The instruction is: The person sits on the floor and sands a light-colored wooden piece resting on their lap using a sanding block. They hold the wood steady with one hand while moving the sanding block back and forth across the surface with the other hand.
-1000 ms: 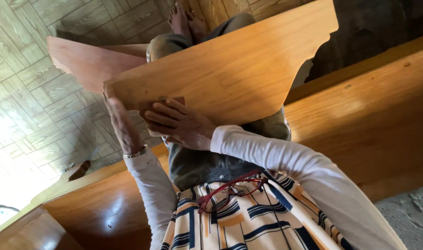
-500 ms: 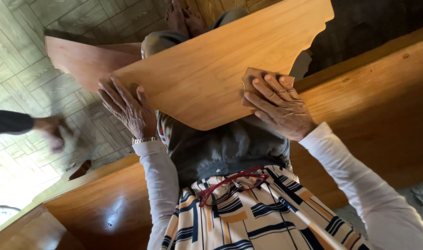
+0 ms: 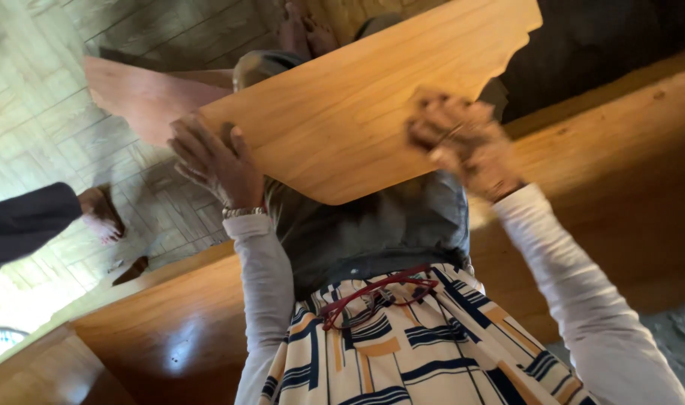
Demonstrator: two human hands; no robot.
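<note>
Hands working a shaped wooden panel [image 3: 357,112] lying tilted across the person's lap.

Left hand [image 3: 215,157] is lying spread against the panel's lower-left edge; right hand [image 3: 462,139], blurred, is pressing what seems to be a small pad onto its face. Stiff, smooth and probably fairly heavy, the board is best gripped along its straight edges, away from the notched corner. A long wooden bench [image 3: 582,172] is crowding the right side, another board [image 3: 140,94] lying behind, and another person's sandalled foot [image 3: 102,214] standing on the tiled floor [image 3: 35,112].

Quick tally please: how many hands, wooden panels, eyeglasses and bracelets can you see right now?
Hands: 2, the left hand and the right hand, both on the light wooden panel
Wooden panels: 2, counting the reddish panel behind it
Red eyeglasses: 1
Bracelet: 1
Total: 6
</note>
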